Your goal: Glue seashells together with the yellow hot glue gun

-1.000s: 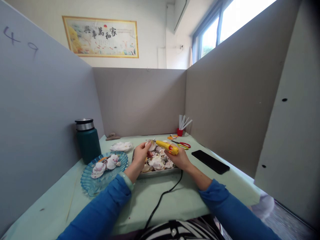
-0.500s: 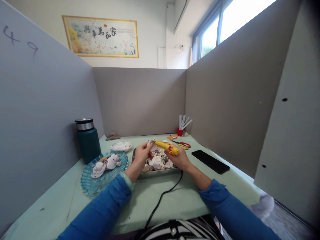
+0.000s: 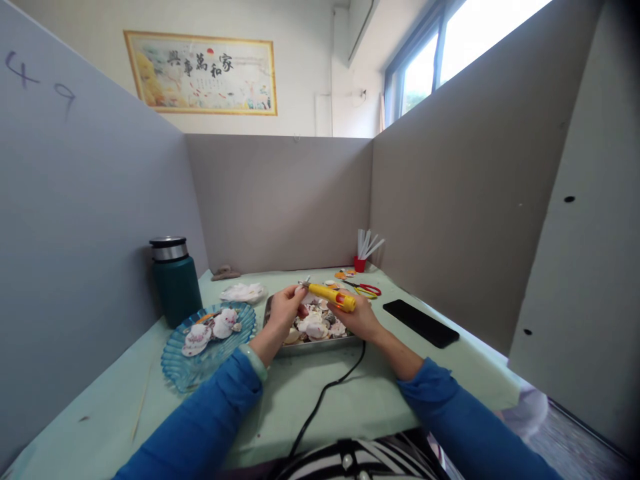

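Observation:
My left hand (image 3: 283,313) is closed around a small pale shell (image 3: 302,289), held up over a metal tray (image 3: 320,345) full of seashells. My right hand (image 3: 359,319) grips a yellow glue gun (image 3: 330,296) whose tip points left and touches the shell. Its black cord (image 3: 320,403) runs back toward me across the table. Both sleeves are blue.
A blue glass plate (image 3: 186,373) with shells lies left of the tray, a dark green flask (image 3: 175,280) behind it. A black phone (image 3: 420,323), red scissors (image 3: 366,289) and a red cup of white sticks (image 3: 361,256) are at the right. Grey partitions enclose the light green table (image 3: 350,407).
The glue gun's tip has swung slightly left and down against the shell. My left hand has turned the shell a little. Nothing else has moved.

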A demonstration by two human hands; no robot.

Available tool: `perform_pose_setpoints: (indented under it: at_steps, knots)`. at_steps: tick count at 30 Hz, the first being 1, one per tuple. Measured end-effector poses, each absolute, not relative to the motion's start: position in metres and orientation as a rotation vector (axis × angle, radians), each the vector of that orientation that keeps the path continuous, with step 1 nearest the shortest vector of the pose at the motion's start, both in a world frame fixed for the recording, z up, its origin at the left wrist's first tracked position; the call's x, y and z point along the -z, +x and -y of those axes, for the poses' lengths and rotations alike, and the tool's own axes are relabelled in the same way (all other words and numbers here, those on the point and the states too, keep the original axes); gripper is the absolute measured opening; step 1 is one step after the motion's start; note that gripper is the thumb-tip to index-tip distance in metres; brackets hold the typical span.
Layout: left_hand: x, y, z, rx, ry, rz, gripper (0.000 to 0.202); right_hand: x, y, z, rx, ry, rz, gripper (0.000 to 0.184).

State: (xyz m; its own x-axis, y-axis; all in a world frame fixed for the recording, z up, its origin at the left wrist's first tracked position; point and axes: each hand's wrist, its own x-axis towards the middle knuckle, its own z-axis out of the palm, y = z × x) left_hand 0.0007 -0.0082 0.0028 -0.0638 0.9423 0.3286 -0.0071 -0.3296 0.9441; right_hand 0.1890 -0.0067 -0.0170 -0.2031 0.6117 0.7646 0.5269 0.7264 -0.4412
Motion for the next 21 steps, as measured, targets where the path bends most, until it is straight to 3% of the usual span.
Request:
perform_pose_setpoints:
  at_steps: [21]
  knots:
    - [-0.0014,-0.0001,0.0072,-1.525,1.397,-1.045,0.041,0.0183,0.1879,0.0041,-0.190,-0.906,1.784,0.020]
